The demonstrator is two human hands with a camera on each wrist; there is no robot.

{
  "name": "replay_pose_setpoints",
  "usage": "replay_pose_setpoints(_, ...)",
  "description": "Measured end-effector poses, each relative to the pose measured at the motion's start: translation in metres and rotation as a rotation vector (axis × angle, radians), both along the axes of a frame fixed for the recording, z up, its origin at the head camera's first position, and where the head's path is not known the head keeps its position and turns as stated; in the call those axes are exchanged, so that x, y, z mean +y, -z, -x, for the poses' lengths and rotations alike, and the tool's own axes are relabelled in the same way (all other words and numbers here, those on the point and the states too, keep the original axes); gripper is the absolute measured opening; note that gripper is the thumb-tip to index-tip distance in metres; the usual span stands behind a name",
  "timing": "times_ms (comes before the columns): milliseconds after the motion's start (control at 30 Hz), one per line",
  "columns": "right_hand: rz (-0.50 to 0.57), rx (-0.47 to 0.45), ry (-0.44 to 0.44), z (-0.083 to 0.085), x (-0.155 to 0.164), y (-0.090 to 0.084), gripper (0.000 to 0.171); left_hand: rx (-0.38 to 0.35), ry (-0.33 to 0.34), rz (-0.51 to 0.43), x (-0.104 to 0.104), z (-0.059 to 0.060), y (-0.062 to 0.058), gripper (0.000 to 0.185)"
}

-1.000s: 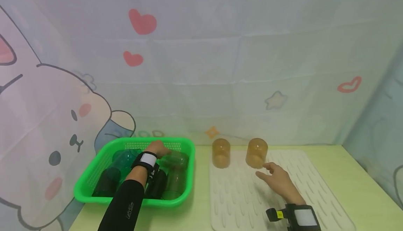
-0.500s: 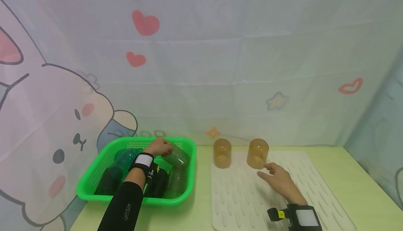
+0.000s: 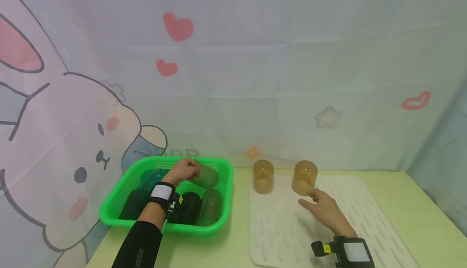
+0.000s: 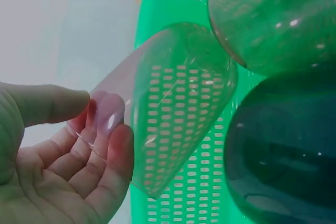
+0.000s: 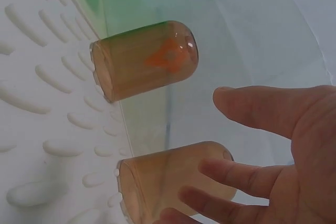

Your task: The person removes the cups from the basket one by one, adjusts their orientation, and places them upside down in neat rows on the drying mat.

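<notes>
My left hand [image 3: 182, 170] pinches the rim of a clear glass [image 3: 207, 175] over the back right of the green basket [image 3: 228, 203]. In the left wrist view, thumb and fingers are on the rim of this tilted glass [image 4: 184, 98], its closed end pointing into the basket. My right hand [image 3: 324, 211] hovers over the white ridged mat [image 3: 277, 231] with its fingers loosely spread. Just beyond its fingertips an amber glass [image 3: 305, 174] stands upside down on the mat. A second amber glass [image 3: 263, 176] stands upside down to its left.
Inside the basket lie another clear glass [image 3: 211, 207], a dark glass [image 3: 190, 208] and a teal glass [image 3: 151, 179], with a further dark one [image 3: 132, 207] at the left. A printed cloth backdrop [image 3: 233, 77] rises behind the pale yellow-green table [image 3: 240, 219].
My left hand has lifted the rim end of the clear glass up from the basket and tilted it. The head view has shifted slightly left; my right hand has stayed beside the amber glass.
</notes>
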State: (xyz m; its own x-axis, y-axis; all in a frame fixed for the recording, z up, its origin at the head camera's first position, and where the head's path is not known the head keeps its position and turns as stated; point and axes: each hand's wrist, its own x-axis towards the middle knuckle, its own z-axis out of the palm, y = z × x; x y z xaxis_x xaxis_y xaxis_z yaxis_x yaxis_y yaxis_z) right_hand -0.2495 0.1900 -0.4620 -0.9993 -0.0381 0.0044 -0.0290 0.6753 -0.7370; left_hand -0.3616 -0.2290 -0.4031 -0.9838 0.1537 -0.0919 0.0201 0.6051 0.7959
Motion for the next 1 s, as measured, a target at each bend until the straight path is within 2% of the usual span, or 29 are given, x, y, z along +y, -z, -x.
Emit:
replay_pose_setpoints(167, -0.009, 0.005, -0.002, -0.001, 0.000, -0.003, 0.063, 0.032, -0.027, -0.065, -0.001, -0.012, -0.005, 0.015)
replay_pose_setpoints(467, 0.022, -0.008, 0.022, -0.003, -0.002, -0.005, 0.066, 0.164, -0.066, -0.188, 0.011, -0.044, -0.010, 0.011)
replay_pose_setpoints(600, 0.030, 0.000, 0.036, -0.004, -0.003, -0.008, 0.065, 0.199, -0.051, -0.216, 0.021, -0.055, -0.011, 0.012)
replay_pose_setpoints(833, 0.036, 0.024, 0.029, -0.005, -0.004, -0.011, 0.065, 0.233, -0.031, -0.265, 0.032, -0.067, -0.014, 0.009)
replay_pose_setpoints(1000, 0.035, 0.032, 0.028, -0.007, -0.005, -0.013, 0.064, 0.230, 0.023, -0.307, 0.041, -0.075, -0.013, 0.011)
